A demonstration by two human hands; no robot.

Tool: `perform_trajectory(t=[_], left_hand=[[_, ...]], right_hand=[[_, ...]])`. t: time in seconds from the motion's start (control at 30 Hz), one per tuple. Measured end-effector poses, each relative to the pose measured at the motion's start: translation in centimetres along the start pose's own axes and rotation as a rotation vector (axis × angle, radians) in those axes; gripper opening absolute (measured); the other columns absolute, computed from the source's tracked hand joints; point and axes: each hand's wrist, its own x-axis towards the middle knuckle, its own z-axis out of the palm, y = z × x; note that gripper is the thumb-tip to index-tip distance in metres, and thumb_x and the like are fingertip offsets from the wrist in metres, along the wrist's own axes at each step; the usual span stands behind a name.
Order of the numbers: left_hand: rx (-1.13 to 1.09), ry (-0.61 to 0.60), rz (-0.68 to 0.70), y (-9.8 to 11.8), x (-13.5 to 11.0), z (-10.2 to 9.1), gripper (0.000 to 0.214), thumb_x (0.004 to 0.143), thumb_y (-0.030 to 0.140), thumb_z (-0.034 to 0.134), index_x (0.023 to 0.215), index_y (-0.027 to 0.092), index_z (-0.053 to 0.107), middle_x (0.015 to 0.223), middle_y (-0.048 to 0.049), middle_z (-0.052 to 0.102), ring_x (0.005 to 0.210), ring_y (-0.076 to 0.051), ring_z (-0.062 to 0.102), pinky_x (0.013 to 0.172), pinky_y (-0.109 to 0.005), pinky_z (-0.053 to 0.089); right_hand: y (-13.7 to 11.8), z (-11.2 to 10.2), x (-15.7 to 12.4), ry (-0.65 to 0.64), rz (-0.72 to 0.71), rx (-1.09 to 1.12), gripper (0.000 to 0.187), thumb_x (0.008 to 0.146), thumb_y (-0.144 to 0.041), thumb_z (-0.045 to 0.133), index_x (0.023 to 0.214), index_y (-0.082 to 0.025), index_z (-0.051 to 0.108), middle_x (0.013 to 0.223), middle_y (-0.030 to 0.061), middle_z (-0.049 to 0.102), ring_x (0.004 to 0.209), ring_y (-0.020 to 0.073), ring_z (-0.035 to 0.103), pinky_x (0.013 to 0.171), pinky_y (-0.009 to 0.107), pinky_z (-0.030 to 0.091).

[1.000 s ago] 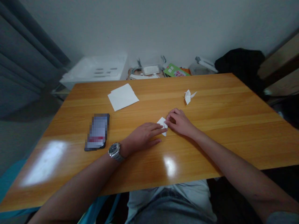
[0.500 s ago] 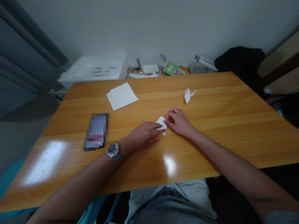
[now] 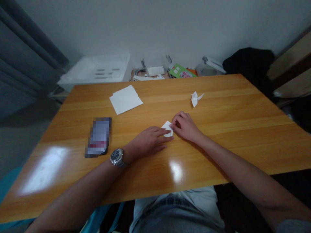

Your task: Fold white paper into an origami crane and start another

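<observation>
A small folded piece of white paper (image 3: 167, 125) lies on the wooden table in front of me. My left hand (image 3: 153, 139), with a metal watch (image 3: 117, 156) at its wrist, reaches in from the left. Its outstretched fingers rest on the paper and hide the lower part. At the paper's right edge, my right hand (image 3: 185, 125) is closed, with thumb and forefinger pinching that edge. Beyond the hands, to the right, stands a white origami crane (image 3: 195, 99).
Flat white paper sheets (image 3: 126, 100) lie at the back left of the table (image 3: 233, 113). A phone (image 3: 99, 136) with a blurred screen is left of my left hand. Past the far edge are a white bin (image 3: 97, 69), a green booklet (image 3: 181, 71) and a dark cloth heap (image 3: 250, 63).
My left fingers have slid slightly over the folded paper, toward its lower right corner. The right hand keeps its pinch in nearly the same place. The view has shifted a little.
</observation>
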Motion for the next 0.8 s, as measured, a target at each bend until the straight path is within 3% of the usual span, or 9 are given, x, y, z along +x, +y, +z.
perform_trajectory(t=[0.53,0.8], left_hand=[[0.030,-0.003,0.061,-0.4,0.0,-0.4,0.040,0.103,0.039,0.052,0.140,0.027,0.060,0.147,-0.0108,0.057,0.131,-0.029,0.057,0.110,-0.048,0.047],[-0.023,-0.045,0.090,-0.2,0.1,-1.6,0.037,0.101,0.040,0.054,0.134,0.025,0.066,0.150,-0.0125,0.054,0.132,-0.032,0.056,0.110,-0.050,0.046]], right_hand=[[-0.3,-0.3,0.3,-0.010,0.021,0.013,0.015,0.092,-0.032,0.067,0.083,-0.022,0.060,0.099,0.0084,0.061,0.095,0.0269,0.056,0.089,0.043,0.044],[-0.3,-0.3,0.3,0.003,0.018,0.018,0.014,0.091,-0.031,0.067,0.083,-0.022,0.060,0.099,0.0084,0.061,0.096,0.0269,0.057,0.090,0.043,0.045]])
